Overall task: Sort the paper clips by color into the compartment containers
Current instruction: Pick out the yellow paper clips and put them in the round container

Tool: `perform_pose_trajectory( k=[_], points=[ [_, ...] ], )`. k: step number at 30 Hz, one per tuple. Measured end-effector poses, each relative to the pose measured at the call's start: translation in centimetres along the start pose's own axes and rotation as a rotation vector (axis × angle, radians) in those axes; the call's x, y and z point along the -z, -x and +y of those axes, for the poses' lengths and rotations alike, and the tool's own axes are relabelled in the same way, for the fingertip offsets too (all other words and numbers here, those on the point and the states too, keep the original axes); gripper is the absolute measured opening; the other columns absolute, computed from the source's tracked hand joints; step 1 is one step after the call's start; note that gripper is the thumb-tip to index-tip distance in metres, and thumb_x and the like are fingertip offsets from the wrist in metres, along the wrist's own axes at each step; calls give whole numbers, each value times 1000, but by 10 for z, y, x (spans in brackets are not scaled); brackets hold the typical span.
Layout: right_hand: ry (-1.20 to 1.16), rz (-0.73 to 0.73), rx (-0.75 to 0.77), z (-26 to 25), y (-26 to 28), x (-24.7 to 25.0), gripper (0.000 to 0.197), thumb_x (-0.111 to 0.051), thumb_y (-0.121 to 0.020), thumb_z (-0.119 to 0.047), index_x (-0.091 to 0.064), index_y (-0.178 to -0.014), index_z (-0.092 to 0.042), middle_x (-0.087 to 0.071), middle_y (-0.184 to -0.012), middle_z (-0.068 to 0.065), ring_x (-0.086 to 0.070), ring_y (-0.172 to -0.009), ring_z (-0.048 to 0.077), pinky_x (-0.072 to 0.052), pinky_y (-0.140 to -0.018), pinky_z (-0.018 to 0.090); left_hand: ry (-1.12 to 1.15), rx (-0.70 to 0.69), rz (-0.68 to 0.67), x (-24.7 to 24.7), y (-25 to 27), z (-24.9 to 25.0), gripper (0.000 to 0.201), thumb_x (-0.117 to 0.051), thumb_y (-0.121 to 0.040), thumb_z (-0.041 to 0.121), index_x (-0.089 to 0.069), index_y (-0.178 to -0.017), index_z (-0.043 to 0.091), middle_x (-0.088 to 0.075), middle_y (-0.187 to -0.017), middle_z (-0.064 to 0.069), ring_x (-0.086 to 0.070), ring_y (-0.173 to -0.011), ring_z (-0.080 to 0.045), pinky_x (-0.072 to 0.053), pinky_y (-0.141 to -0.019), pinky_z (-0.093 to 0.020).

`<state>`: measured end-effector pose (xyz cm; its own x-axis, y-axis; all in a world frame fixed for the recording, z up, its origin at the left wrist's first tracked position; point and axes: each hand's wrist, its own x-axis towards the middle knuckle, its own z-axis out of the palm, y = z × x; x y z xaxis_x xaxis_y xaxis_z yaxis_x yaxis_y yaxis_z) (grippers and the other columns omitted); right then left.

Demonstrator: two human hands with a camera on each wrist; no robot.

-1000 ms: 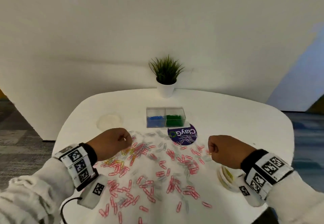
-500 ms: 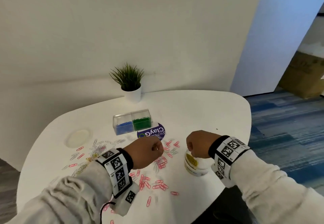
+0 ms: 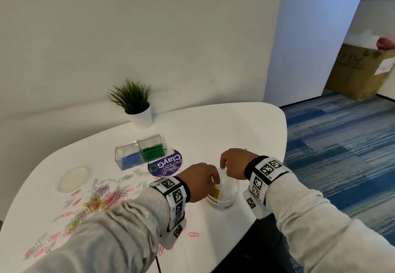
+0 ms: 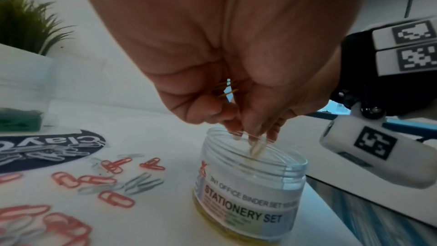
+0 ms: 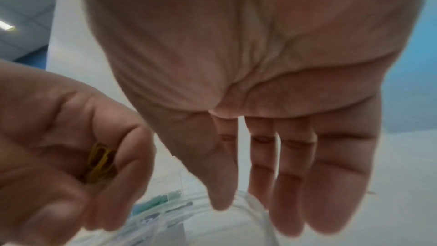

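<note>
A clear round jar labelled "STATIONERY SET" stands near the table's right front edge, with yellow clips at its bottom. My left hand hovers over the jar's mouth, and its curled fingers hold several yellow paper clips. My right hand is at the jar's far rim, fingers straight and pointing down, holding nothing. A pale blurred clip hangs just inside the jar's mouth. A mixed pile of pink, grey and yellow clips lies to the left.
A clear two-compartment box holds blue clips and green clips. Beside it lies a round purple sticker. A potted plant and a round lid are farther off. The table edge is close on the right.
Both hands moved right from the clip pile to the jar, and the head view swung with them. The right hand went from a fist to straight fingers over the jar.
</note>
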<state>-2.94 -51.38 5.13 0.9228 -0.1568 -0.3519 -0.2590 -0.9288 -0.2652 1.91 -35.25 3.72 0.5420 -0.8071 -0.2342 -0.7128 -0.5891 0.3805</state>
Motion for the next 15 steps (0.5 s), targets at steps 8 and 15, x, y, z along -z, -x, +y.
perform_pose_trajectory(
  k=[8, 15],
  points=[
    [-87, -11, 1, 1, -3, 0, 29, -52, -88, 1, -68, -107, -14, -62, -99, -3, -57, -72, 11, -46, -58, 17, -130, 32, -63, -1, -2, 2, 36, -60, -90, 20, -54, -125, 27, -62, -118, 1, -59, -105, -18, -51, -86, -30],
    [-29, 4, -20, -1, 0, -3, 27, -50, -90, -4, -63, -108, -18, -57, -104, -5, -57, -87, 11, -46, -72, 21, -94, -28, 118, 21, 30, -23, 21, -52, -94, 18, -66, -109, 25, -68, -106, 7, -61, -95, -11, -50, -85, -26]
  ],
)
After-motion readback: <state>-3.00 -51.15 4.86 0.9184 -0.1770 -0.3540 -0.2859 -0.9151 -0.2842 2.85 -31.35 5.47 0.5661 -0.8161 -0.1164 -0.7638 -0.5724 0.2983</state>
